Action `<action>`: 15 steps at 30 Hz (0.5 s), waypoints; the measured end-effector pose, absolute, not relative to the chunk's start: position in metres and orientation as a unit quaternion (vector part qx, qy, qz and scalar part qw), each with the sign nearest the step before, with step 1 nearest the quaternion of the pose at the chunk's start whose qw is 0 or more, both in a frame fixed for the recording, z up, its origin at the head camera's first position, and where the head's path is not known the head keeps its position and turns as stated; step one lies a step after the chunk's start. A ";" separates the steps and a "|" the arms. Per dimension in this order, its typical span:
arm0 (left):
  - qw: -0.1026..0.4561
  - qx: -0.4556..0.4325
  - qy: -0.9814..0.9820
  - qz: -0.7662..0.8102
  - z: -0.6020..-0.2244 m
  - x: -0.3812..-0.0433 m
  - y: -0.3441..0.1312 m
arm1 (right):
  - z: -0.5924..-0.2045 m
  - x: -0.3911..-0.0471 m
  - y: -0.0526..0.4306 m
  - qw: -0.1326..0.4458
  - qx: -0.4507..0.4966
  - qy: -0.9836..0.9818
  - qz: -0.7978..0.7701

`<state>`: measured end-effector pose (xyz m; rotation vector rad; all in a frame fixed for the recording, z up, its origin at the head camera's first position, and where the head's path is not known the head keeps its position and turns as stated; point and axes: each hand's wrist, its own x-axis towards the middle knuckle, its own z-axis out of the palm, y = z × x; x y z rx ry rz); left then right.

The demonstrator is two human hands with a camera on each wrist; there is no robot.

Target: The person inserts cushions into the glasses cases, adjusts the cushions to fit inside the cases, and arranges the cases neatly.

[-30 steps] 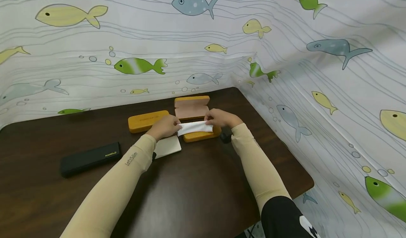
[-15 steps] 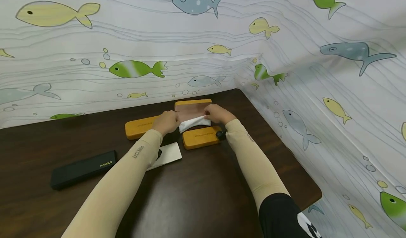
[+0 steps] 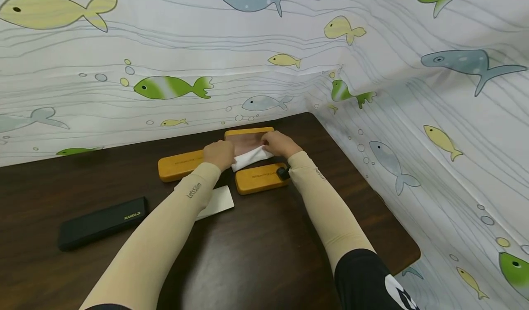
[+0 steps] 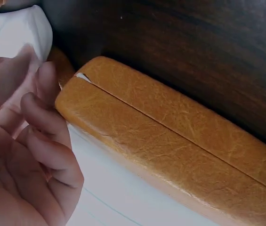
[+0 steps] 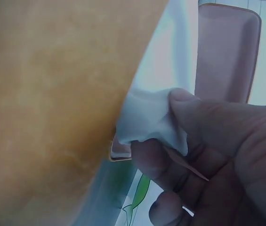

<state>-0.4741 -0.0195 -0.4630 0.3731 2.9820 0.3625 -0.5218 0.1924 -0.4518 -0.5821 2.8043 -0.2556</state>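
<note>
A folded white cloth (image 3: 250, 157) is stretched between my two hands at the front of the open, pink-lined case (image 3: 248, 141). My left hand (image 3: 219, 155) holds its left end; in the left wrist view the cloth (image 4: 17, 33) lies at the thumb and fingertips. My right hand (image 3: 282, 143) pinches the other end between thumb and forefinger, plain in the right wrist view on the cloth (image 5: 158, 106). Just in front lies a closed orange-yellow case (image 3: 260, 179). Another closed orange-yellow case (image 3: 180, 165) sits left of my left hand, its seam side filling the left wrist view.
A long black case (image 3: 102, 222) with gold lettering lies at the left of the dark wooden table (image 3: 248, 250). A flat white rectangular piece (image 3: 220, 201) lies partly under my left forearm. Fish-patterned sheeting (image 3: 186, 48) stands behind the table and along its right side.
Both hands have moved the cloth back from above the front closed case to the open case. The cloth has gone from flat to sagging, then slanting. The head view has shifted slightly.
</note>
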 end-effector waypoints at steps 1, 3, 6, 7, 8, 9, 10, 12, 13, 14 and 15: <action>0.052 0.123 0.985 0.113 -0.464 -0.474 -0.019 | -0.452 -0.521 0.193 0.133 -0.200 0.966 -0.091; 0.045 0.121 0.985 0.111 -0.465 -0.475 -0.019 | -0.453 -0.520 0.193 0.134 -0.200 0.966 -0.093; 0.030 0.113 0.986 0.121 -0.464 -0.476 -0.020 | -0.452 -0.519 0.195 0.131 -0.195 0.967 -0.099; 0.026 0.111 0.985 0.126 -0.462 -0.476 -0.020 | -0.452 -0.519 0.195 0.128 -0.194 0.967 -0.100; 0.021 0.109 0.985 0.131 -0.461 -0.475 -0.020 | -0.452 -0.519 0.196 0.126 -0.193 0.968 -0.102; 0.015 0.107 0.985 0.134 -0.460 -0.475 -0.021 | -0.451 -0.519 0.197 0.123 -0.193 0.968 -0.103; 0.010 0.105 0.985 0.136 -0.459 -0.475 -0.020 | -0.451 -0.519 0.197 0.119 -0.193 0.968 -0.105; 0.003 0.105 0.985 0.140 -0.456 -0.475 -0.020 | -0.450 -0.518 0.197 0.110 -0.194 0.969 -0.103; -0.002 0.108 0.984 0.140 -0.456 -0.475 -0.019 | -0.449 -0.517 0.197 0.104 -0.195 0.970 -0.101; -0.010 0.109 0.984 0.139 -0.456 -0.475 -0.019 | -0.449 -0.517 0.197 0.099 -0.195 0.971 -0.098; -0.016 0.111 0.984 0.137 -0.455 -0.476 -0.018 | -0.448 -0.516 0.196 0.092 -0.194 0.972 -0.095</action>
